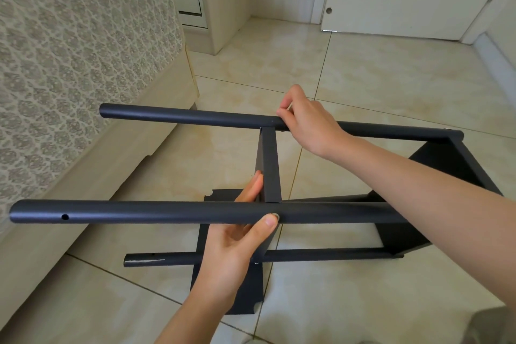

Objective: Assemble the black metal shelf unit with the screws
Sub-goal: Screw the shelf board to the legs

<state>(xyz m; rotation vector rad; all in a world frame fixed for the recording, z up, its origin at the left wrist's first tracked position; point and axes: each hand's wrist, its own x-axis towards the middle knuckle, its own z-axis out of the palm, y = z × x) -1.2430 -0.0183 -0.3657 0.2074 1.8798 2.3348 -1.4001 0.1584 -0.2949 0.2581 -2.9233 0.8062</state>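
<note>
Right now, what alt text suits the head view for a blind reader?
Two hands steady a half-built black shelf on its side on a tiled floor. The left hand grips the near pole; the right hand curls over the far pole.

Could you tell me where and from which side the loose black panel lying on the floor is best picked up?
Probably its near edge, reached from the person's side. The panel lies flat on the tiles and the lowest tube crosses above its middle, so that end is the least obstructed; its notched corner may let fingertips slip under.
</note>
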